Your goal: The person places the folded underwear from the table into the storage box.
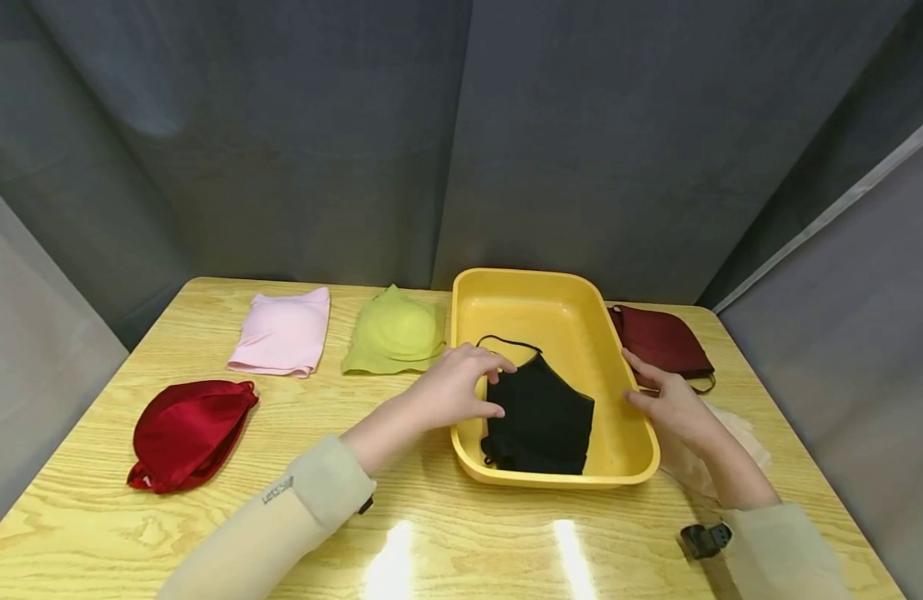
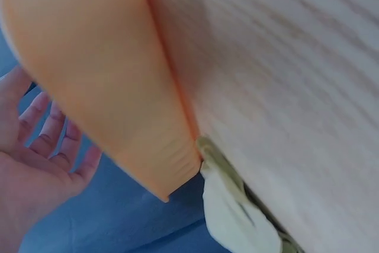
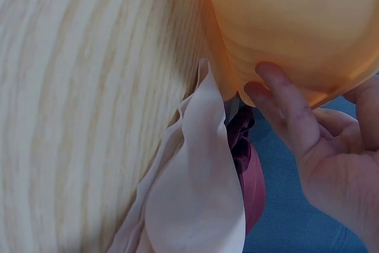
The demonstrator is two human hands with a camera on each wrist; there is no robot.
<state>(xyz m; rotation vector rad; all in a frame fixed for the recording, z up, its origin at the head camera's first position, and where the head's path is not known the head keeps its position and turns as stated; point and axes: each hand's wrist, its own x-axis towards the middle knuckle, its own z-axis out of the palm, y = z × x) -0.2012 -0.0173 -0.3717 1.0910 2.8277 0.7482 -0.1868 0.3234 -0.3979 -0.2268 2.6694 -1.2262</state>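
A yellow plastic basin [image 1: 532, 287] stands on the table with a folded black bra [image 1: 544, 417] lying flat inside, its thin strap looping toward the left rim. My left hand [image 1: 464, 385] reaches over that left rim, fingers loosely spread above the bra's edge and holding nothing; the left wrist view shows the palm [image 2: 35, 176] past the basin's wall. At the opposite side my right hand [image 1: 674, 408] rests against the right rim. Its extended fingers [image 3: 290, 111] touch the outer wall, with the thumb up at the rim.
To the basin's left lie a lime-green bra [image 1: 397, 329], a pink bra [image 1: 283, 332] and a shiny red bra [image 1: 191, 433]. On its right are a maroon bra [image 1: 667, 342] and a pale beige one [image 3: 195, 188], partly hidden under my right arm. Grey curtains [image 1: 281, 150] hang behind the table.
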